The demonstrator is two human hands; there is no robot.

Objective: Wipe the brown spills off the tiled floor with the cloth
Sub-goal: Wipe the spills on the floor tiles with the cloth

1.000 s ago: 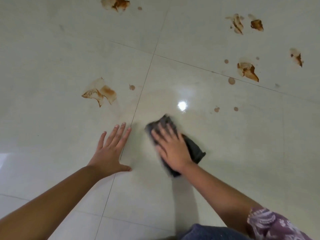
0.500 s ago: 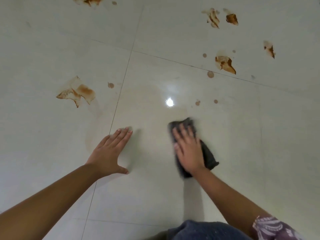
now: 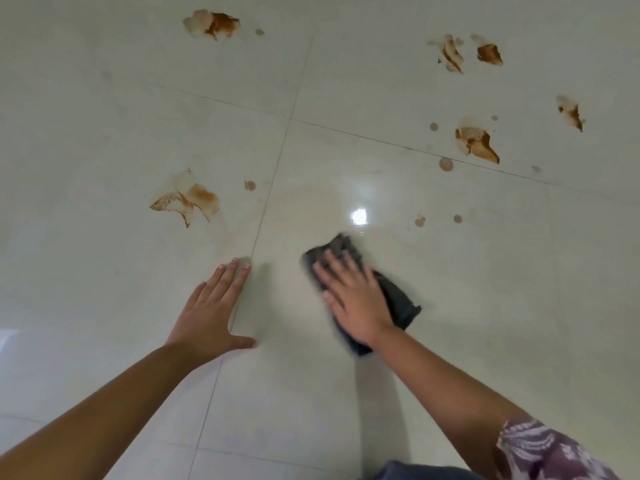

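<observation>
A dark grey cloth [image 3: 398, 299] is pressed flat to the tiled floor [image 3: 485, 306] by the right hand [image 3: 356, 299], fingers spread straight. Left of the cloth, the left hand [image 3: 211, 310] is braced open, holding nothing. Brown spills [image 3: 187, 199] lie beyond the cloth, which looks soft and limp, best pressed under the palm.

A single wide-angle view from the person's head looks forward and steeply down at the tiled floor [image 3: 104, 98], which fills the whole frame. It sits close: both forearms enter from the bottom edge, and the left hand [image 3: 207, 313] and right hand [image 3: 356, 303] lie near the middle. The farthest brown spills [image 3: 214, 26] reach the top edge.
</observation>
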